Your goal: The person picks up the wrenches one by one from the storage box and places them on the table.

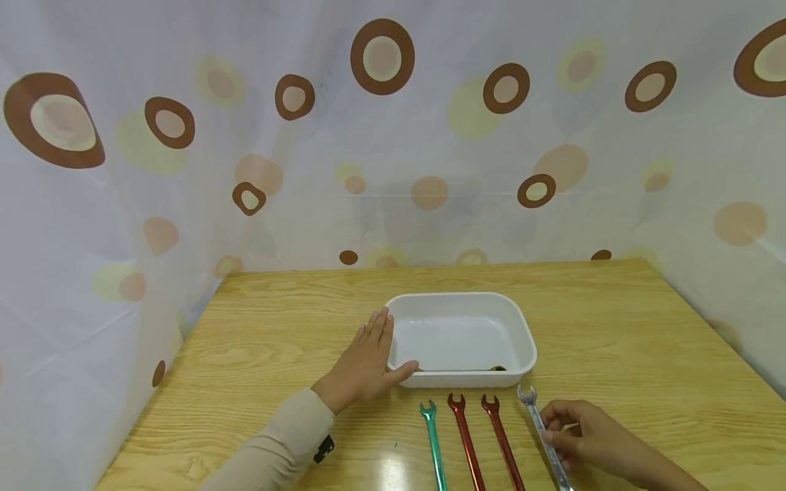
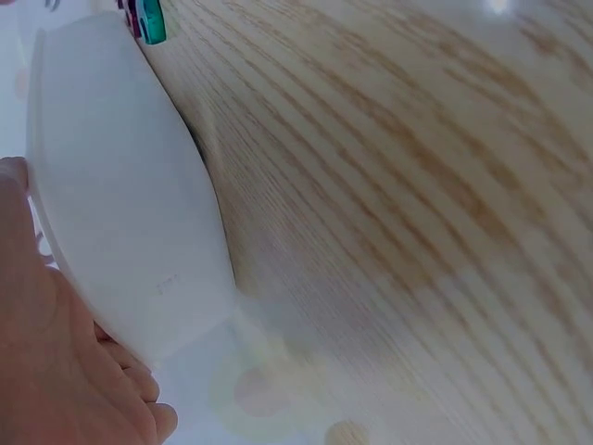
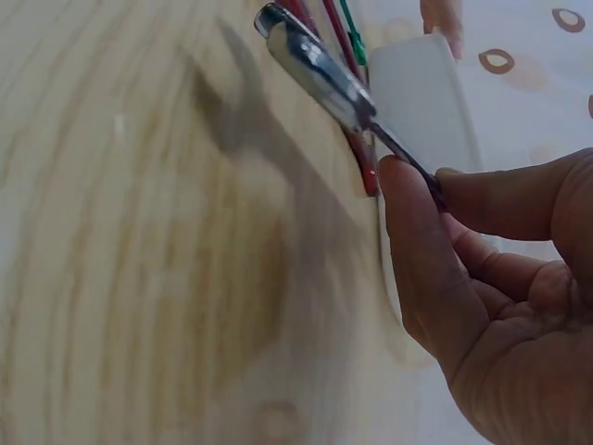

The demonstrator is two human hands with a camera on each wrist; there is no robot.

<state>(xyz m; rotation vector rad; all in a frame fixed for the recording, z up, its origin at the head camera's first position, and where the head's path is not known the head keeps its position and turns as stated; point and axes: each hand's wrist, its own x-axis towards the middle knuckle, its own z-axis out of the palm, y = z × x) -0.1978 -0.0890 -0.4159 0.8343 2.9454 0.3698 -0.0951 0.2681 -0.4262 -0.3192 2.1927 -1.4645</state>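
My right hand pinches a silver combination wrench between thumb and fingers, its open-end jaw pointing toward the tray. In the right wrist view the wrench is tilted, its near end raised over its shadow on the wood. My left hand rests on the left end of a white tray, fingers straight along the rim and thumb at the front corner. A green wrench and two red wrenches, the left one and the right one, lie side by side in front of the tray.
Inside the tray, a small dark and yellowish end shows just above the front wall, the rest hidden. The wood-grain table is bordered at the back and sides by a white curtain with brown and yellow spots.
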